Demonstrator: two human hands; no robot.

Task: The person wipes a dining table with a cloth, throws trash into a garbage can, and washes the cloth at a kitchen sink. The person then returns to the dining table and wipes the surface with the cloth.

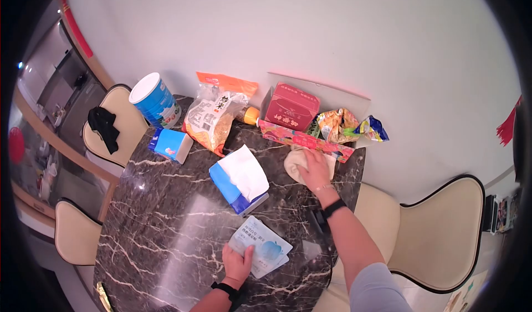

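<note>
My left hand (pixel 237 265) holds the lower left edge of some light blue packets (pixel 269 251), its thumb on top; they lie on the dark marble table. Farther back, my right hand (pixel 315 170) rests on a cream cloth (pixel 296 163), fingers bent over it, just in front of a patterned open box (pixel 305 138). Between the hands, toward the left, stands a blue and white tissue pack (pixel 239 180) with a white sheet sticking out. A dark object (pixel 318 221) lies beneath my right wrist.
Along the wall stand a blue can (pixel 157 101), a small blue pack (pixel 170 144), a snack bag (pixel 213 115), an orange-capped bottle (pixel 248 115) and a red box (pixel 292 107) inside the open box. Cream chairs (pixel 443 234) flank the marble table (pixel 160 223).
</note>
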